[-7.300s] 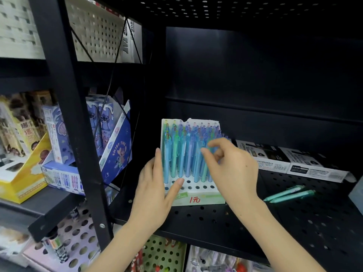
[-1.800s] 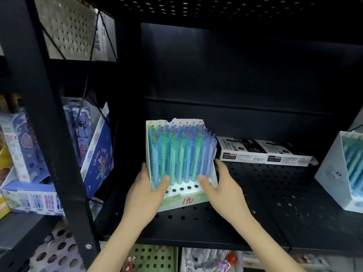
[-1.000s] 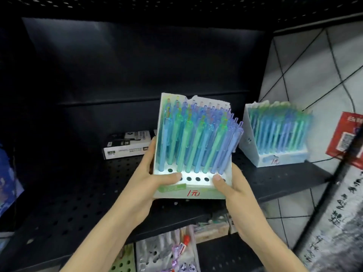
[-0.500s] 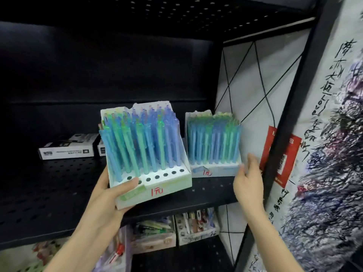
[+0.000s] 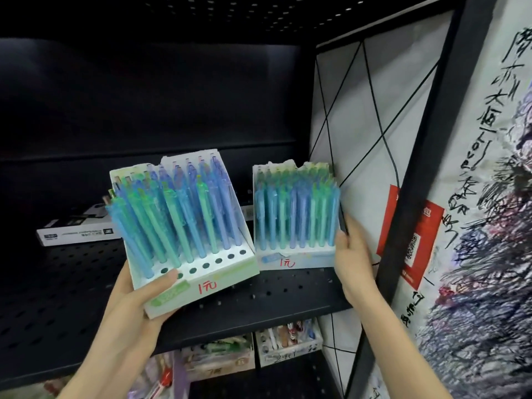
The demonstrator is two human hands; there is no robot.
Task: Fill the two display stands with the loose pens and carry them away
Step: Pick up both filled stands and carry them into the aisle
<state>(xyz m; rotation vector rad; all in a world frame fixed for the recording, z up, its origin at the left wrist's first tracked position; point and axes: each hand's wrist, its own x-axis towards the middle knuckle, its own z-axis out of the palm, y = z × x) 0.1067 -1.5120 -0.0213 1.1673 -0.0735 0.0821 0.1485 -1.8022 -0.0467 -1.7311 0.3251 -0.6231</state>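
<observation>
My left hand (image 5: 138,295) holds the first white display stand (image 5: 201,286) in the air, tilted, thumb on its holed front row. It is packed with blue and green pens (image 5: 172,214); its front row of holes is bare. The second white stand (image 5: 290,262) stands on the black perforated shelf (image 5: 273,295) at the right end, also full of blue and green pens (image 5: 296,208). My right hand (image 5: 352,254) grips this stand's right side, fingers behind it, thumb at the front corner.
A flat white and black box (image 5: 77,233) lies at the back of the shelf on the left. A black upright post (image 5: 414,197) and a wire side panel (image 5: 365,139) stand right beside my right hand. Small boxes of goods (image 5: 288,341) fill the shelf below.
My right hand let go of the first stand, reached right and took hold of the second stand's side. My left hand alone carried the first stand to the right, next to the second.
</observation>
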